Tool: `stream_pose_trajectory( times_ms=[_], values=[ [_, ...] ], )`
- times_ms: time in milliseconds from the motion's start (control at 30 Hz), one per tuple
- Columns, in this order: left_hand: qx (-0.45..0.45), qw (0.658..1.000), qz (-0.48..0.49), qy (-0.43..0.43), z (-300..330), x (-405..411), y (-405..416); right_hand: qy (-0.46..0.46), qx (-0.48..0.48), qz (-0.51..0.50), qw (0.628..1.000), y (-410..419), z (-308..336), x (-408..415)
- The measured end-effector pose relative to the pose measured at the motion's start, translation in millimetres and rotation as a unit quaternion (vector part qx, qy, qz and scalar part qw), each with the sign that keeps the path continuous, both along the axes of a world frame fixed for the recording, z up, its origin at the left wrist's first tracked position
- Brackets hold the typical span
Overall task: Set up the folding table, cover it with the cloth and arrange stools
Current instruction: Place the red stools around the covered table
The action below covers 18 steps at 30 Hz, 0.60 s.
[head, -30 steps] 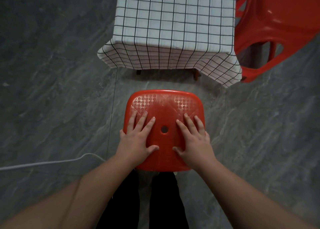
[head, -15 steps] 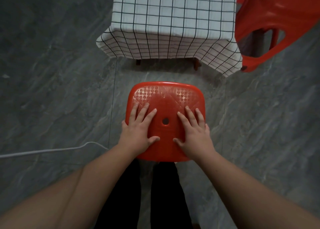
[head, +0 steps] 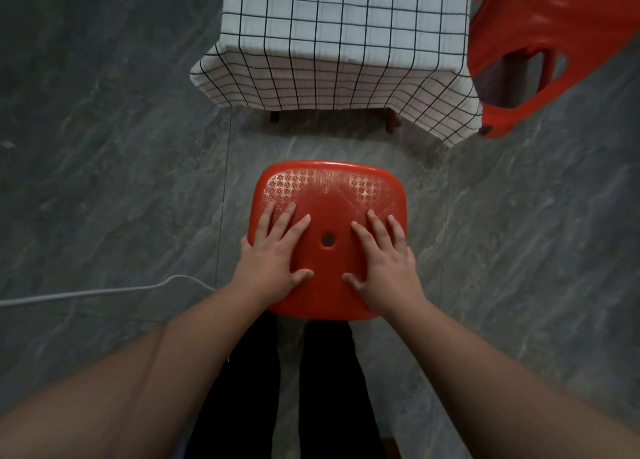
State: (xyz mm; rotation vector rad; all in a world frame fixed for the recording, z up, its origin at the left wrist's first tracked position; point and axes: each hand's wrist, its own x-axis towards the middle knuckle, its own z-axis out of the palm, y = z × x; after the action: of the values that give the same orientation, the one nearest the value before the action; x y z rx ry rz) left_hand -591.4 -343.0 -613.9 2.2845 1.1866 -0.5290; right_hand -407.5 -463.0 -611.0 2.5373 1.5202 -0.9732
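Note:
A red plastic stool (head: 327, 195) stands on the floor just in front of my legs, its seat facing up with a small hole in the middle. My left hand (head: 273, 254) lies flat on the seat's left half with fingers spread. On the right half rests my right hand (head: 382, 259), also flat and spread. Neither hand curls around an edge. Beyond the stool is the low table under a white cloth with a black grid (head: 343, 39); two dark table feet show below the cloth's hem. A second red stool (head: 540, 22) stands at the table's right side.
Grey stone-pattern floor tiles (head: 104, 146) surround everything. A white cable (head: 86, 294) runs across the floor from the left edge toward my left wrist. My dark trouser legs (head: 242, 389) are directly below the stool.
The whole scene has slid slightly up in the frame. Both hands stay flat on the stool seat in the same places.

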Motion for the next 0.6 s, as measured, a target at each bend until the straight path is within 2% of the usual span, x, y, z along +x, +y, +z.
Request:
stream_pose_trajectory(
  times_ms=[400, 600],
  values=[
    [0.011, 0.999, -0.013, 0.027, 4.8, 5.2, -0.2, 0.003, -0.027, 0.014, 1.000, 1.7, 4.0, -1.5],
    [0.020, 0.999, 0.039, 0.004, 56.0, 8.9, 8.5, 0.011, -0.017, 0.025, 0.999, 10.3, 52.4, 4.2]
  ],
)
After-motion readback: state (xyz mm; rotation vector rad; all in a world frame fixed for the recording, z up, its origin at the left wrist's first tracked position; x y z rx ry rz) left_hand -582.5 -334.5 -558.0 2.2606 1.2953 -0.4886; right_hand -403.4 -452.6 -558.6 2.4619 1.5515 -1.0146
